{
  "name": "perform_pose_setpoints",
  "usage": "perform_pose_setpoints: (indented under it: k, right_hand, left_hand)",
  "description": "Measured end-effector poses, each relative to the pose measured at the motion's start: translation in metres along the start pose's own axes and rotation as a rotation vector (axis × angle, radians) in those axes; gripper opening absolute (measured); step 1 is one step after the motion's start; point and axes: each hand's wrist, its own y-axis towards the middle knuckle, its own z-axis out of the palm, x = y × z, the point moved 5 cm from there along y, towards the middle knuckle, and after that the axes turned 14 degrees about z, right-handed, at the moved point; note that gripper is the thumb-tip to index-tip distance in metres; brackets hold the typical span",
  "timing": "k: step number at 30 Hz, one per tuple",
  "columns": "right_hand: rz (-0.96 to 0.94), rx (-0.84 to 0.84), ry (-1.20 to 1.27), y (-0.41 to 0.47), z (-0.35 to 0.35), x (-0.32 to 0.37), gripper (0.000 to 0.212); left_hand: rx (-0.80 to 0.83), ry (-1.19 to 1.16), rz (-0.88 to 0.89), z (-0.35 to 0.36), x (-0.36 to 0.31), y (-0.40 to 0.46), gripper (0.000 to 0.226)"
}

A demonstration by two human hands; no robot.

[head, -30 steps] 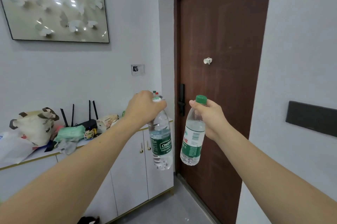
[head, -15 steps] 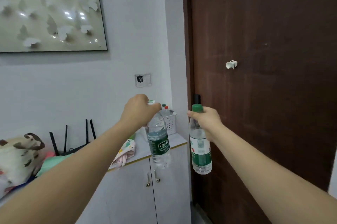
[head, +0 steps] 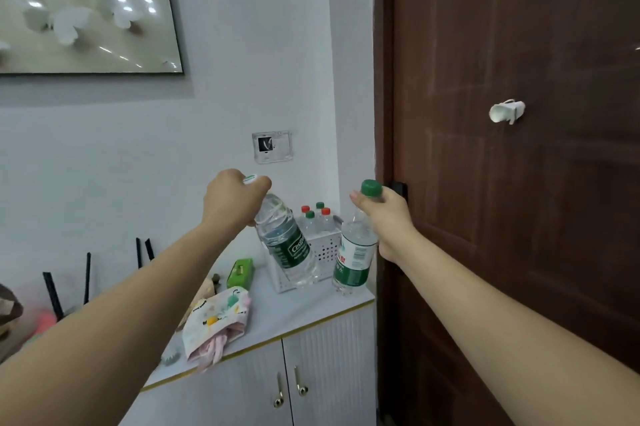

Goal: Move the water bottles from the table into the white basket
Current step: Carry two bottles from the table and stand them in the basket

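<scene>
At the cabinet [head: 304, 313] beside the door [head: 519, 183], head view, both arms reach forward; each hand carries one bottle in the air in front of the basket [head: 325, 249].

Left hand [head: 232, 198]: fingers wrapped tight round the neck and top of the left bottle [head: 287, 245]; white cap just showing above the knuckles; bottle hangs tilted, its base swung to the right, dark green label facing the camera; its lower half overlaps the basket front in this view; contact with the basket cannot be told.

Right hand [head: 384, 217]: fingers closed round the neck of the right bottle [head: 355, 255], just under its green cap; bottle hangs near upright, green and white label; its base shows just above the cabinet top at the basket's right side; whether it touches the top cannot be told.

Basket: white, perforated wall, standing at the back right corner of the cabinet top, against the wall; four capped bottles [head: 317, 221] upright inside it, two red caps and two green.

Cabinet top, left of the basket: green box [head: 240, 273]; patterned cloth [head: 218, 321] lying at the front edge, partly hanging over; black antennas [head: 86, 273] further left.

Wall: framed picture [head: 86, 6] upper left; small panel [head: 272, 146] above the hands; white hook [head: 506, 112] on the door.
</scene>
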Motion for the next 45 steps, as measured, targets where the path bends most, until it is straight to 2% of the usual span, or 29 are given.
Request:
perform_pose_setpoints:
  k: [5,10,20,26,32,36,39,43,45]
  right_hand:
    - [-0.041,0.018,0.024,0.081,0.047,-0.015,0.017]
    - [-0.057,0.008,-0.012,0.174,0.098,-0.034,0.015]
    - [-0.008,0.036,-0.277,0.332,0.183,-0.106,0.018]
    - [0.065,0.034,-0.489,0.386,0.196,-0.172,0.018]
    - [0.080,0.059,-0.483,0.408,0.198,-0.229,0.014]
    - [0.062,0.066,-0.462,0.412,0.199,-0.247,0.011]
    - [0.049,0.064,-0.437,0.417,0.197,-0.251,0.014]
    - [0.110,0.109,-0.449,0.419,0.197,-0.259,0.014]
    - [0.115,0.105,-0.474,0.420,0.198,-0.262,0.014]
  left_hand:
    - [-0.027,0.030,0.042,0.026,0.045,0.073,0.032]
    - [-0.046,0.075,0.079,0.058,0.098,0.150,0.040]
    - [0.134,0.100,0.054,0.157,0.216,0.233,0.033]
    - [0.357,0.168,0.113,0.235,0.279,0.234,0.032]
    - [0.516,0.189,0.233,0.288,0.328,0.222,0.043]
    - [0.659,0.172,0.311,0.309,0.351,0.200,0.040]
    - [0.647,0.075,0.281,0.317,0.359,0.185,0.034]
    - [0.600,-0.030,0.239,0.321,0.362,0.178,0.053]
    - [0.580,-0.070,0.205,0.320,0.363,0.178,0.056]
